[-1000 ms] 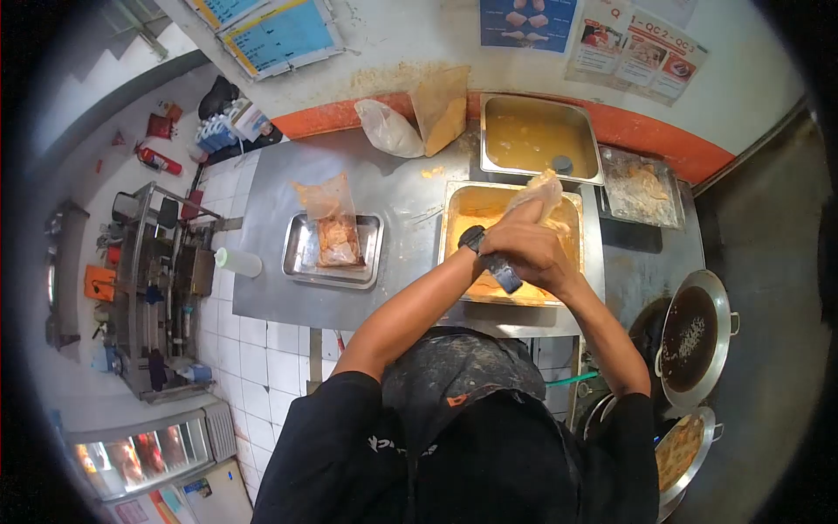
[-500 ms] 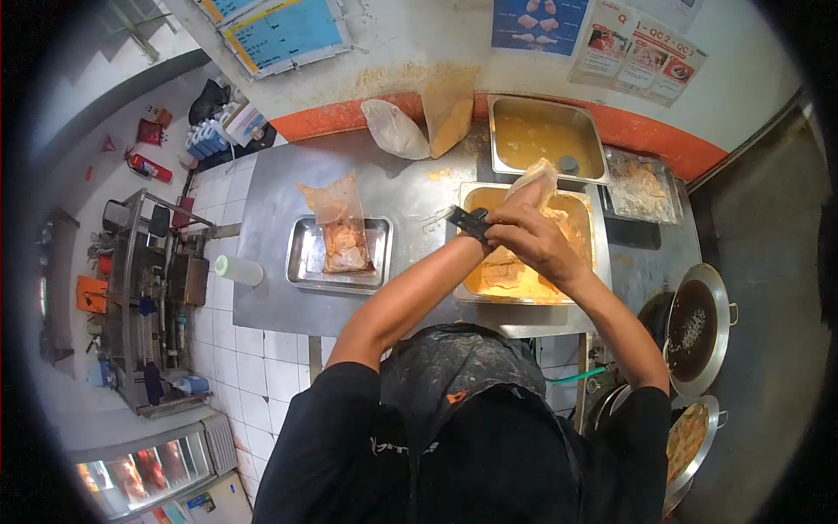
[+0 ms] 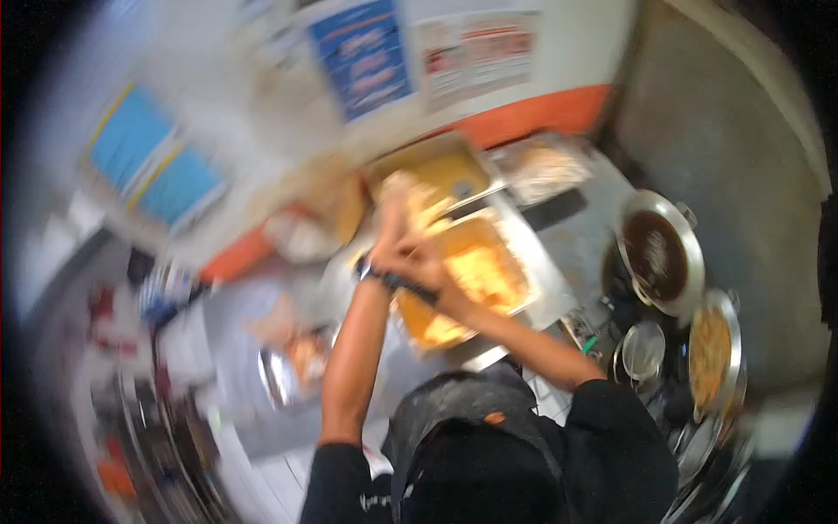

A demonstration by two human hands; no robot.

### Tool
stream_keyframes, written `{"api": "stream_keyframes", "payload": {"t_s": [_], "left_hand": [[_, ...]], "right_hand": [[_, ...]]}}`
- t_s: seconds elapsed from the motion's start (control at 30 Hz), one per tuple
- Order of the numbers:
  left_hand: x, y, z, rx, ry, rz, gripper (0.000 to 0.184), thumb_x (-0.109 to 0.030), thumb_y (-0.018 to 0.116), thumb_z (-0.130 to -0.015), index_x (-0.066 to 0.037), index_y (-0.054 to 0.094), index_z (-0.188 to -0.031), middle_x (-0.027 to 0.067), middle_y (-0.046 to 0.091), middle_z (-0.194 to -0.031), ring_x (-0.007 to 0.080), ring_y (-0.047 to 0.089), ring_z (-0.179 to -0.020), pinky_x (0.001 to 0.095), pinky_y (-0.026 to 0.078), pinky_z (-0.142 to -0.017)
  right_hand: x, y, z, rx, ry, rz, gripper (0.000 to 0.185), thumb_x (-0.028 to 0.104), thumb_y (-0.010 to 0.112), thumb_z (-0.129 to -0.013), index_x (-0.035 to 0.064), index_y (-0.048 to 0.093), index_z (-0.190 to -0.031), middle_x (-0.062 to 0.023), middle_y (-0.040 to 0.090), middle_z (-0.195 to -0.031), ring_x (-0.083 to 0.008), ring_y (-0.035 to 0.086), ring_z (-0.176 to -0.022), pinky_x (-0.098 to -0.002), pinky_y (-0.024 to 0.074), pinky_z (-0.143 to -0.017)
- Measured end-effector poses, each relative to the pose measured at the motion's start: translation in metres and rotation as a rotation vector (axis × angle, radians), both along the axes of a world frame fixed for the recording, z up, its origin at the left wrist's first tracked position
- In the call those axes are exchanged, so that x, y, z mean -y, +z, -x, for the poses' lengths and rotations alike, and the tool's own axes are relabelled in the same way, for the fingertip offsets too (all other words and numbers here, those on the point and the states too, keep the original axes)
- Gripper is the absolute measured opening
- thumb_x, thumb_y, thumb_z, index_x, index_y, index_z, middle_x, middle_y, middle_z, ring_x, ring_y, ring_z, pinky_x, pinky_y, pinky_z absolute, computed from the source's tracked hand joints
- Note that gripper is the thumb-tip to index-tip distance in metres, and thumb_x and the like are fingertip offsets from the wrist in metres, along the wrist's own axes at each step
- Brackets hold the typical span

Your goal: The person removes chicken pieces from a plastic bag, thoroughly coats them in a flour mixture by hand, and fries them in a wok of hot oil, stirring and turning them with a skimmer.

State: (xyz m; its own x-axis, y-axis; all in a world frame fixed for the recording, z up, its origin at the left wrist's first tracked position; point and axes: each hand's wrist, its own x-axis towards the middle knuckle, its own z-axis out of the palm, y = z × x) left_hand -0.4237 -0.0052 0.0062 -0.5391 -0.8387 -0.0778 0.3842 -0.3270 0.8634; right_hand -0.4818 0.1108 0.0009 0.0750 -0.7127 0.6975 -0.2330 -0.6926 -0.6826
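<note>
My left hand (image 3: 395,210) stretches up over the front edge of the back steel pan (image 3: 476,166), which holds yellowish liquid. Its fingers look extended and seem to have a clear glove with pale coating, though motion smears them. A dark wristwatch (image 3: 371,269) sits at my left wrist, its strap running toward my right hand (image 3: 425,269). That hand is closed at the wrist, its fingers apparently on the strap; the exact contact is blurred. Below both hands lies the front steel pan (image 3: 530,301) with yellow-orange coated pieces (image 3: 483,278).
A steel tray (image 3: 278,377) with a bag of reddish meat stands left on the table. A clear container (image 3: 541,170) of pale, crumb-like food is at the back right. Wide pans of dark oil (image 3: 655,253) and frying food (image 3: 711,349) stand to the right.
The view has swung and tilted toward the right, blurring much of the scene. Both hands remain together at the left wrist, now left of the front pan; the watch strap shows longer.
</note>
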Motion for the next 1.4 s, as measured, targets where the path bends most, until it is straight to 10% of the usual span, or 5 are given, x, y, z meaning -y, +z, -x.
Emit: {"api": "stream_keyframes", "payload": {"t_s": [0.3, 0.47, 0.73, 1.1, 1.4], "left_hand": [[-0.02, 0.015, 0.004, -0.319, -0.237, -0.603, 0.043, -0.035, 0.047, -0.088, 0.0, 0.045, -0.113, 0.0176, 0.05, -0.119, 0.0389, 0.047, -0.115, 0.0566, 0.039, -0.095], [0.004, 0.032, -0.021, -0.734, -0.404, -0.794, 0.059, -0.027, 0.043, -0.089, 0.0, 0.026, -0.139, 0.0178, 0.027, -0.145, 0.0348, 0.024, -0.134, 0.0555, 0.017, -0.109], [-0.016, 0.065, -0.011, -0.39, -0.263, -0.384, 0.061, -0.042, 0.049, -0.089, -0.002, 0.034, -0.134, 0.0097, 0.037, -0.141, 0.0301, 0.033, -0.131, 0.051, 0.027, -0.106], [-0.094, -0.014, 0.004, 0.291, -0.273, -0.019, 0.041, -0.051, 0.041, -0.092, -0.02, 0.043, -0.117, 0.0018, 0.05, -0.12, 0.025, 0.052, -0.107, 0.044, 0.048, -0.08], [-0.111, -0.022, -0.019, 0.073, -0.097, -0.053, 0.039, -0.047, 0.04, -0.094, -0.016, 0.044, -0.117, 0.0079, 0.047, -0.125, 0.0326, 0.048, -0.114, 0.0495, 0.043, -0.092]], "right_hand": [[-0.05, -0.02, 0.015, -0.314, 0.125, -0.085, 0.017, 0.001, 0.058, -0.079, 0.0064, 0.051, -0.094, -0.008, 0.052, -0.092, -0.0238, 0.053, -0.092, -0.0344, 0.0423, -0.079], [-0.1, -0.028, 0.022, 0.223, 0.652, -0.481, 0.004, 0.006, 0.049, -0.091, 0.0052, 0.049, -0.095, -0.0022, 0.051, -0.09, -0.0102, 0.047, -0.086, -0.0272, 0.0399, -0.075], [-0.245, -0.023, 0.074, 1.086, 0.273, -1.181, 0.02, 0.015, 0.048, -0.091, 0.0035, 0.048, -0.107, -0.0038, 0.052, -0.093, -0.0119, 0.05, -0.078, -0.0258, 0.0439, -0.071], [-0.41, -0.043, 0.048, -0.001, -0.32, -1.071, 0.034, 0.03, 0.051, -0.091, 0.0106, 0.056, -0.119, -0.0134, 0.048, -0.126, -0.029, 0.038, -0.124, -0.0419, 0.0291, -0.103], [-0.466, -0.091, 0.094, 0.23, -0.234, -1.294, 0.045, 0.028, 0.067, -0.08, 0.004, 0.043, -0.111, -0.0103, 0.054, -0.102, -0.0197, 0.051, -0.097, -0.0321, 0.0396, -0.085]]}}
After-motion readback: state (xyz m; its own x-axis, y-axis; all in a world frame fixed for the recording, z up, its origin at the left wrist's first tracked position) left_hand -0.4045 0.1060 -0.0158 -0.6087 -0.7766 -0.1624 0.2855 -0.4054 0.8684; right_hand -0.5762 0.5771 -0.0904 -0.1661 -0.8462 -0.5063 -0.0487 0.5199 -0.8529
